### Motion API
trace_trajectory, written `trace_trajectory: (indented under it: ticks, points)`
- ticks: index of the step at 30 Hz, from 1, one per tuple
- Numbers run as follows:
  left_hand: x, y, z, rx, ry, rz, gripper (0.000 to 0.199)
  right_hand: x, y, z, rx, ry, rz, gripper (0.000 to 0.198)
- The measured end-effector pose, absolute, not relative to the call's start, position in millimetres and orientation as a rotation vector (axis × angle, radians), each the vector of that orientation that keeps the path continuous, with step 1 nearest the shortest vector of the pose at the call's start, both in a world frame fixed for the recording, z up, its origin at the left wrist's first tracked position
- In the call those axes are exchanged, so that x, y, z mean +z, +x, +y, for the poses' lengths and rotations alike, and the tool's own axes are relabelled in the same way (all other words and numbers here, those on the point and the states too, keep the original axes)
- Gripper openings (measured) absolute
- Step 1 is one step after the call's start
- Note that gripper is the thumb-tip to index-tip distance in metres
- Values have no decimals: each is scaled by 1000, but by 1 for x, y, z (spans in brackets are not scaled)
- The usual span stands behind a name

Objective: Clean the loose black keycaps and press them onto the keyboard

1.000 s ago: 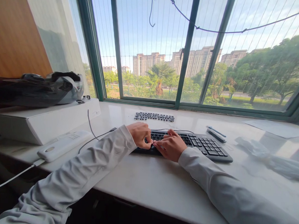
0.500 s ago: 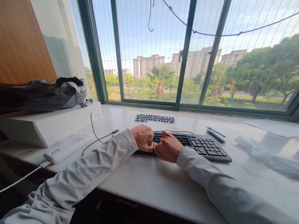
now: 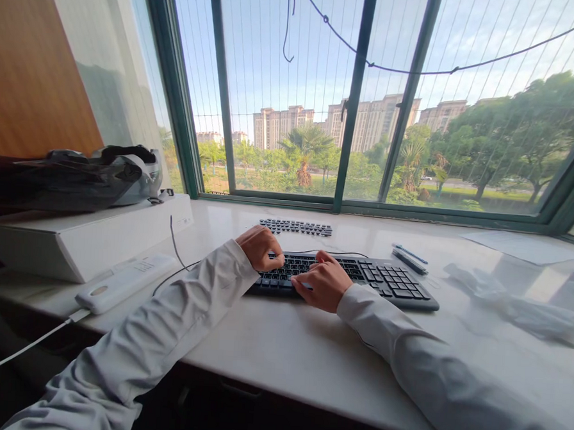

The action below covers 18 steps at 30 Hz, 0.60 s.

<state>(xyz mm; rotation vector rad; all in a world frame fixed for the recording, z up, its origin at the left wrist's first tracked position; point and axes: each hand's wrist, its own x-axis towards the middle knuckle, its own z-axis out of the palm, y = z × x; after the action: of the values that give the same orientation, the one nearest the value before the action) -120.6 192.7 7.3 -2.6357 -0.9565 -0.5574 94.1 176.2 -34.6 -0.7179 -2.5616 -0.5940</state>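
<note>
A black keyboard [image 3: 339, 272] lies on the white sill. Its middle letter area shows bare key sockets [image 3: 294, 265], while the number pad and bottom row carry caps. Over the keyboard's left end hangs my left hand [image 3: 261, 247], fingers curled and thumb pressed against them; anything in that pinch is hidden. My right hand [image 3: 326, 282] rests on the keyboard's front middle, thumb stretched left and fingers apart from it, with nothing visible between. Behind the keyboard, loose black keycaps [image 3: 296, 228] are laid out in rows, just beyond my left hand.
At the left, a white box [image 3: 81, 233] carries a dark bag [image 3: 87, 179]. A white power strip [image 3: 124, 282] lies before it. Pens [image 3: 410, 258], a clear plastic bag [image 3: 518, 304] and paper [image 3: 523, 245] lie right. A green-framed window [image 3: 288, 199] stands behind.
My left hand has moved left, away from my right hand, uncovering more of the keyboard. The right hand stays on the keyboard, its thumb now extended. The view has shifted slightly.
</note>
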Motion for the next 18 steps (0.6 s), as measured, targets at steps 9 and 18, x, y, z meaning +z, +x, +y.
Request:
trace_trajectory:
  ticks: [9, 18]
  points:
    - [-2, -130, 208, -564, -2570, -1066, 21, -35, 97, 181, -514, -752, -2555, 38]
    - [-8, -138, 220, -601, -2376, -1389, 23, -37, 97, 180, -463, -767, -2556, 39]
